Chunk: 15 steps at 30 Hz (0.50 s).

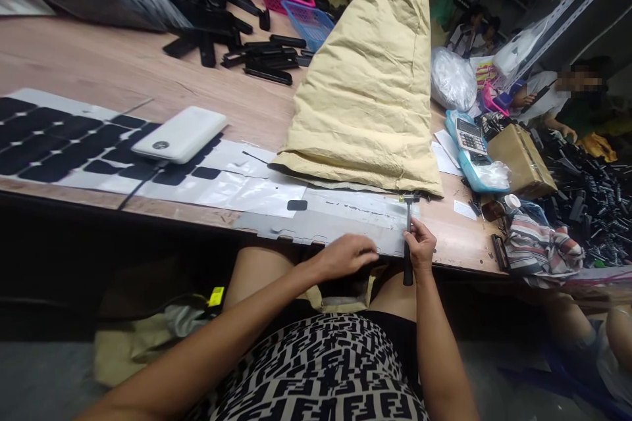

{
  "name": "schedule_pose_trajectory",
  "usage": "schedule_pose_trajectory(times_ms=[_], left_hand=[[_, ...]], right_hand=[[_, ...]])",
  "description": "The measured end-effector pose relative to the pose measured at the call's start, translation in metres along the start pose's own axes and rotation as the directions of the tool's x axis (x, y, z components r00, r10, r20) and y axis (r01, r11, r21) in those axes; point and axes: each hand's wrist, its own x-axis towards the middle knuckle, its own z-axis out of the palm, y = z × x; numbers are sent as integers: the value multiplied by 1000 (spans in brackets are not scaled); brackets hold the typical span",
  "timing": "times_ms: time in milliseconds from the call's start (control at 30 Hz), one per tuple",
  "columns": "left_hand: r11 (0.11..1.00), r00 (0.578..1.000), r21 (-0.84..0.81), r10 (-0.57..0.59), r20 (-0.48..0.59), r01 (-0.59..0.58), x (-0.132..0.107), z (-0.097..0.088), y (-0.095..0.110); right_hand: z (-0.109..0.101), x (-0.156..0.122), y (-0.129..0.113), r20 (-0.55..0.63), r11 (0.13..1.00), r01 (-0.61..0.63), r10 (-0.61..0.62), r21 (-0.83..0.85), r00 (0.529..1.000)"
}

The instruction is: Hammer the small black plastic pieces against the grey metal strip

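My right hand is closed around the black handle of a small hammer, whose head points away from me beside the fabric's lower edge. To its left, my left hand hovers at the table's front edge with its fingers curled together. Whatever those fingers hold, if anything, is hidden under the hand. Both hands are near a greyish flat strip along the table edge. Just beyond it stands a large pale-yellow cloth sack or cover, coming to a point at the top.
On the left, a white power bank with a cable lies on a dark-celled solar panel sheet. Black parts and a blue basket are behind. A calculator, a cardboard box and striped cloth are right. People sit farther off.
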Motion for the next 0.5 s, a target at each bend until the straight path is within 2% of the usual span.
schedule_pose_trajectory(times_ms=[33, 100, 167, 233, 300, 500], left_hand=[[999, 995, 48, -16, -102, 21, 15, -11, -2], [978, 954, 184, -43, -298, 102, 44, -30, -12], [937, 910, 292, -60, -411, 193, 68, -45, -28], [891, 898, 361, -103, -427, 274, 85, -53, -42], [858, 888, 392, -143, -437, 331, 92, -53, -51], [814, 835, 396, -184, -518, 425, 90, -36, -58]], right_hand=[[0, 0, 0, 1, 1000, 0, 0, -4, 1000], [0, 0, 0, 0, 1000, 3, -3, -13, 1000], [0, -1, 0, -7, 1000, 10, -11, -19, 1000], [0, -1, 1, -8, 1000, 15, -15, -19, 1000], [0, -1, 2, -7, 1000, 18, -18, -18, 1000], [-1, -1, 5, -13, 999, 37, -38, -28, 999]])
